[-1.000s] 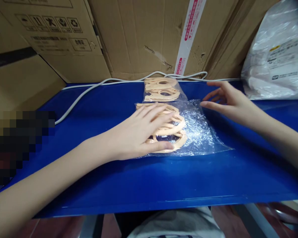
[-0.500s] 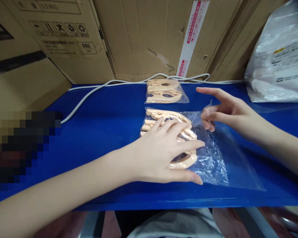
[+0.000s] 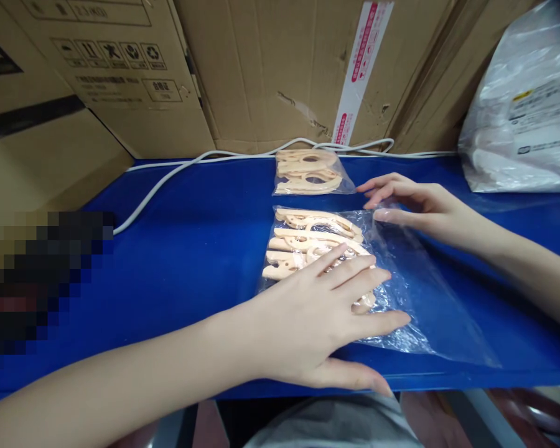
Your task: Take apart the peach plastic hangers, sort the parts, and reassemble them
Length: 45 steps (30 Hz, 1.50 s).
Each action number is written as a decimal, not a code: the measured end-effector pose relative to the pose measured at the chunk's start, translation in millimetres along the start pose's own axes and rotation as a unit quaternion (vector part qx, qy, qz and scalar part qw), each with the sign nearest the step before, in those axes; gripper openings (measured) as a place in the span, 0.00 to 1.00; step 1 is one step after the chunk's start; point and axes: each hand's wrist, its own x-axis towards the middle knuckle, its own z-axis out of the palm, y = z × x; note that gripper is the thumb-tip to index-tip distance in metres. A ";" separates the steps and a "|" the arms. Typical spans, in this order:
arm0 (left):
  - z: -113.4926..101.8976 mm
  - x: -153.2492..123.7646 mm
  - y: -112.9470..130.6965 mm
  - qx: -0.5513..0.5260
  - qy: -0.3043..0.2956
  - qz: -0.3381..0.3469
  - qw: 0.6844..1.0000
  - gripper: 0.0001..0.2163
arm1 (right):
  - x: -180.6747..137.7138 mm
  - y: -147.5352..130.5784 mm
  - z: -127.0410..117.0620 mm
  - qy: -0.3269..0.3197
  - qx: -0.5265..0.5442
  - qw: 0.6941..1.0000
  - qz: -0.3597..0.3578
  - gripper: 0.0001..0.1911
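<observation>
A clear plastic bag (image 3: 415, 298) lies flat on the blue table (image 3: 191, 249). Inside its left half are several peach-coloured plastic pieces (image 3: 308, 239). My left hand (image 3: 322, 317) lies flat, fingers spread, on the near part of these pieces and the bag. My right hand (image 3: 410, 205) rests with its fingers spread on the bag's far right edge. A second, smaller bag of the same peach pieces (image 3: 308, 171) lies farther back, untouched.
Cardboard boxes (image 3: 261, 68) stand along the back of the table, with another box (image 3: 32, 143) at the left. A white cable (image 3: 168, 177) runs along the back edge. A white plastic sack (image 3: 527, 106) sits at the back right.
My left hand has slid toward me across the bagged pieces. My right hand came down from the air onto the bag's far right edge. The bag lies flatter.
</observation>
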 end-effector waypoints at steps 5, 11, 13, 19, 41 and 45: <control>-2.8 0.9 -1.2 -0.023 0.005 -0.004 1.000 0.27 | 14.2 -3.7 5.3 -0.032 0.115 0.991 0.054 0.13; -6.9 1.3 2.3 -0.063 0.050 -0.012 0.997 0.23 | 29.1 -10.2 27.4 -0.035 0.041 0.998 0.031 0.16; -7.2 2.1 5.3 -0.057 0.118 -0.035 0.991 0.19 | 31.1 -12.3 34.6 -0.026 -0.006 0.999 0.025 0.15; -6.1 8.8 6.4 0.114 0.208 -0.010 0.971 0.10 | 32.7 -21.1 46.9 0.010 -0.084 0.996 0.031 0.12; -36.7 -9.0 3.4 0.132 0.008 0.120 0.984 0.16 | 62.0 -29.6 36.1 -0.112 -0.074 0.988 0.070 0.13; -37.8 -14.2 -3.5 0.131 -0.004 0.161 0.978 0.17 | 70.3 -40.0 38.1 -0.162 -0.150 0.971 0.096 0.22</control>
